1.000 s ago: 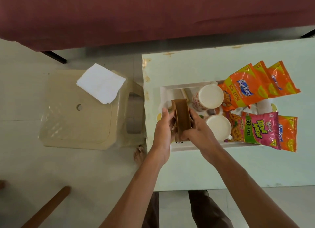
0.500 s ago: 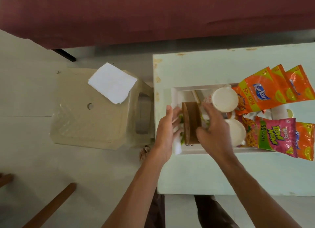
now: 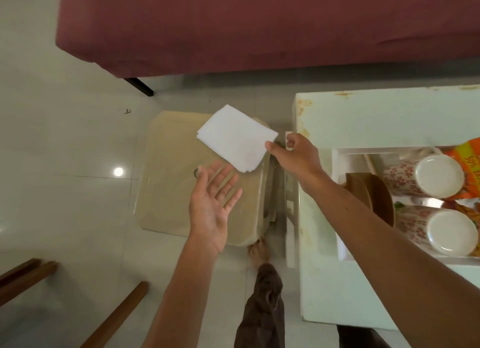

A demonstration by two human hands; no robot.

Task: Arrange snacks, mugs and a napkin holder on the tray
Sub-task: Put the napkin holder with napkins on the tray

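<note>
Head view is showing the task well along. The tray (image 3: 337, 204), lying on the pale surface (image 3: 363, 119) just behind the right forearm, is already carrying two patterned mugs (image 3: 426, 177), the wooden napkin holder (image 3: 374, 194) and orange snack packets (image 3: 465, 155) at the frame's edge. The holder is looking empty of paper from here, so filling it is probably what is left.

The right hand (image 3: 293, 156) is pinching the near corner of a stack of white napkins (image 3: 236, 137) between thumb and fingers, its remaining fingers curled. The stack is sitting over the beige stool (image 3: 166, 191), just left of that hand; whether it is resting on the stool or already lifted off cannot be told. The left hand (image 3: 213, 204) is spread flat, palm up, just below the stack's lower edge and not touching it, seemingly waiting to support it.

The stack is lying roughly flat and turned diagonally, its long axis running from beyond the open left palm down toward the pinching right hand, one corner pointing away toward the maroon bed (image 3: 259, 28).
</note>
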